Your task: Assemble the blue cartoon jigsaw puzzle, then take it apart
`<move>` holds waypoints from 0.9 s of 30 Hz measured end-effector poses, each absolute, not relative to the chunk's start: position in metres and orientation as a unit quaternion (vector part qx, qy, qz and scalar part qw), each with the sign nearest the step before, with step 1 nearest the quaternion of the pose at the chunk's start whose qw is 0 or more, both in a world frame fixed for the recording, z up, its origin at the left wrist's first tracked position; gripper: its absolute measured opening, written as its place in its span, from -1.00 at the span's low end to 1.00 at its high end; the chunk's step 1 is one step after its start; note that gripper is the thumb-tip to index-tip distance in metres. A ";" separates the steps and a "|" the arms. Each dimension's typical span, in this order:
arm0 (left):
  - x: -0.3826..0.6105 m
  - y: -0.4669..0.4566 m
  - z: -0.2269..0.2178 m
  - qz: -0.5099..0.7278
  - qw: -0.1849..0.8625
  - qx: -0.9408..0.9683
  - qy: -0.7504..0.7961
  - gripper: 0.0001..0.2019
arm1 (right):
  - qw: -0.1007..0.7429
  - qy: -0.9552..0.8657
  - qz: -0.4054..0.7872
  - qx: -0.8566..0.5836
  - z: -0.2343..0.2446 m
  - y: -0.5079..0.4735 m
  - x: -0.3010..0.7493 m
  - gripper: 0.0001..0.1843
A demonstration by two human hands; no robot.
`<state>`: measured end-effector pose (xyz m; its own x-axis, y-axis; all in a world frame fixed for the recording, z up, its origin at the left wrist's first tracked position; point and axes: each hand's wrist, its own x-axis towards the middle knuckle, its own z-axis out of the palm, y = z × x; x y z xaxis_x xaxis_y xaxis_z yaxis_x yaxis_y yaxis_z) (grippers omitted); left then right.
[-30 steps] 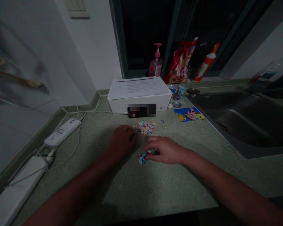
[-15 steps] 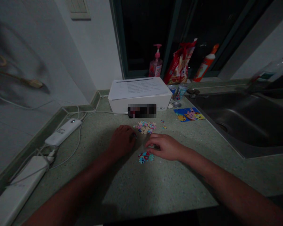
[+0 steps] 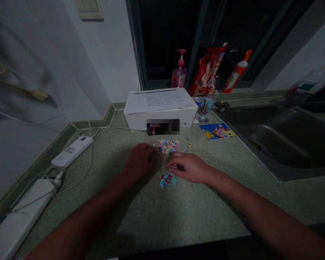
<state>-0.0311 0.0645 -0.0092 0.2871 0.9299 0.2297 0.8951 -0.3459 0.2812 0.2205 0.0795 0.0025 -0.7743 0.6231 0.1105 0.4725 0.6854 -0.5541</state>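
My left hand (image 3: 140, 161) rests curled on the green speckled counter (image 3: 178, 213), just left of a loose heap of small colourful puzzle pieces (image 3: 167, 145). What its fingers hold, if anything, is hidden. My right hand (image 3: 189, 167) lies beside it, fingers bent in a pinch near the counter; a small piece may be under the fingertips but I cannot make it out. A small joined cluster of red and blue pieces (image 3: 167, 179) sits just in front of my right hand, apart from it.
A white box (image 3: 160, 108) with a printed sheet stands behind the heap. A picture card (image 3: 217, 131), small cans (image 3: 207, 104), a pink pump bottle (image 3: 179, 73) and a steel sink (image 3: 281, 137) lie to the right. White power strips (image 3: 72, 151) and cables are at left.
My right hand has lifted off the joined cluster and moved back towards the loose heap. The cluster stays on the counter. My left hand has barely moved.
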 end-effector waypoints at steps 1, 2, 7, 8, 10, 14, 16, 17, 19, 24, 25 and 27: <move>-0.031 0.064 -0.008 0.172 0.040 0.805 0.567 -0.82 | 0.147 -0.907 0.253 -0.303 0.003 0.080 0.221 -0.86; -0.030 0.063 -0.007 0.164 0.032 0.807 0.566 -0.83 | 0.147 -0.908 0.249 -0.304 0.003 0.080 0.221 -0.86; -0.031 0.060 -0.005 0.145 0.029 0.802 0.579 -0.86 | 0.142 -0.909 0.243 -0.306 0.003 0.080 0.220 -0.86; -0.032 0.060 -0.005 0.143 0.033 0.803 0.578 -0.86 | 0.142 -0.910 0.240 -0.307 0.002 0.081 0.221 -0.86; -0.033 0.060 -0.005 0.140 0.038 0.805 0.575 -0.84 | 0.143 -0.911 0.232 -0.310 0.001 0.081 0.221 -0.86; -0.037 0.064 -0.006 0.147 0.060 0.802 0.577 -0.87 | 0.148 -0.909 0.229 -0.316 -0.001 0.082 0.222 -0.86; -0.038 0.066 -0.007 0.159 0.075 0.797 0.578 -0.90 | 0.150 -0.907 0.230 -0.318 -0.001 0.083 0.222 -0.86; -0.039 0.067 -0.008 0.166 0.080 0.794 0.580 -0.92 | 0.150 -0.907 0.230 -0.319 -0.001 0.083 0.222 -0.86; -0.039 0.068 -0.008 0.179 0.089 0.788 0.583 -0.94 | 0.150 -0.908 0.227 -0.320 -0.002 0.083 0.222 -0.85; -0.031 0.063 -0.007 0.216 0.182 0.741 0.610 -0.96 | 0.170 -0.910 0.194 -0.325 -0.003 0.083 0.222 -0.83; -0.028 0.061 -0.006 0.220 0.205 0.730 0.614 -0.95 | 0.182 -0.909 0.187 -0.324 -0.002 0.082 0.221 -0.83; -0.021 0.057 -0.004 0.242 0.264 0.708 0.608 -0.93 | 0.209 -0.908 0.175 -0.318 -0.001 0.080 0.220 -0.82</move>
